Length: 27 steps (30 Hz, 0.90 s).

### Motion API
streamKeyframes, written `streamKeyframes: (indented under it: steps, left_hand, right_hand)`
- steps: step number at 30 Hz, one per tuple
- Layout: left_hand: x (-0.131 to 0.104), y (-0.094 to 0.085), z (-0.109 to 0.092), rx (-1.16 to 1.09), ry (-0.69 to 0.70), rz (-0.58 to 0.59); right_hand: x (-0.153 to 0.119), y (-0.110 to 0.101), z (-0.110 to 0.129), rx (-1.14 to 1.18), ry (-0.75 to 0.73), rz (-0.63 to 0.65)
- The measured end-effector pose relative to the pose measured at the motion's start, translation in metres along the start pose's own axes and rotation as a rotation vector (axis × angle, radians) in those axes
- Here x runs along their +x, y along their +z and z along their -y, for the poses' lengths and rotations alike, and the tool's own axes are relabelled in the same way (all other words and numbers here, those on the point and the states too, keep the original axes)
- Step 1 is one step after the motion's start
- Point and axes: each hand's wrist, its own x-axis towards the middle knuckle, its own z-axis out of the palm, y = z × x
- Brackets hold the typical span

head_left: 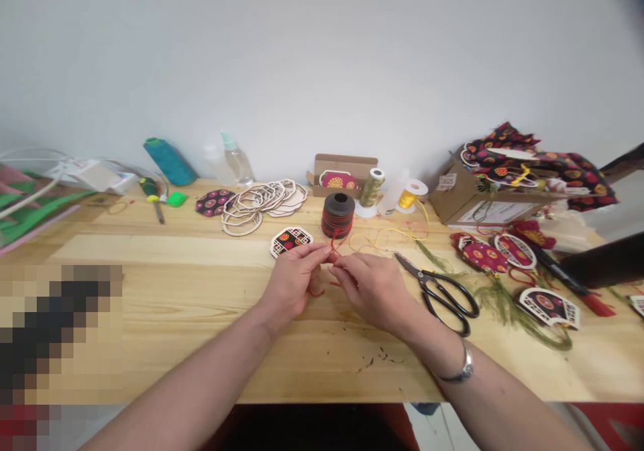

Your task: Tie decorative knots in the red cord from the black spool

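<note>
Near the middle of the table, my left hand [296, 273] pinches a thin red cord [335, 241] between thumb and fingertips. My right hand [369, 286] is closed on the same cord, its fingertips almost touching the left ones. A loose end of the cord curls below my left fingers. Just behind both hands stands a black spool [338, 213] wound with red cord. Beside my left fingers lies a patterned ornament with a pale cut-out frame [290, 241]. Black-handled scissors [443, 293] rest to the right of my right hand, blades pointing toward it.
Pale wooden frames [244, 206], a small cardboard box [347, 162], an olive thread cone [372, 189] and a yellow thread spool [410, 196] line the back. Finished tasselled ornaments [548, 307] and a larger box [483, 199] with fabric occupy the right. A screwdriver [152, 196] lies left.
</note>
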Motion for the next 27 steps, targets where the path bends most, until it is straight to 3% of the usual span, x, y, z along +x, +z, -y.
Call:
streamKeyframes:
  steps: [4,7,9,11,13,16,20,23,27]
  left_hand:
    - [0.002,-0.003,0.003,-0.066,-0.071,0.083]
    - [0.003,-0.005,0.004,-0.099,-0.084,0.059]
    - [0.004,-0.006,0.004,-0.132,-0.086,0.028]
    - [0.005,-0.006,0.004,-0.162,-0.096,0.033]
    - [0.005,-0.005,0.003,-0.17,-0.104,0.046]
    - [0.004,-0.003,0.002,-0.124,-0.091,0.023]
    - [0.002,-0.001,0.001,-0.046,-0.054,0.018]
    - [0.001,-0.001,0.002,-0.004,-0.024,0.04]
    - [-0.001,0.001,0.002,0.016,0.001,0.079]
  right_hand:
    - [-0.004,0.007,0.004,-0.26,-0.276,0.019]
    - [-0.004,0.004,0.008,-0.315,-0.422,0.053]
    - [-0.003,-0.002,0.01,-0.233,-0.479,0.062]
    - [-0.001,-0.007,0.009,-0.01,-0.473,0.032]
    - [0.002,-0.009,0.006,0.257,-0.313,-0.077]
    - [0.006,-0.002,-0.006,0.519,0.184,-0.26]
    - [0.012,0.01,-0.018,1.047,0.642,-0.075]
    - [0.014,0.012,-0.016,1.321,0.783,0.023]
    - [0.014,0.008,-0.009,1.43,0.83,0.0]
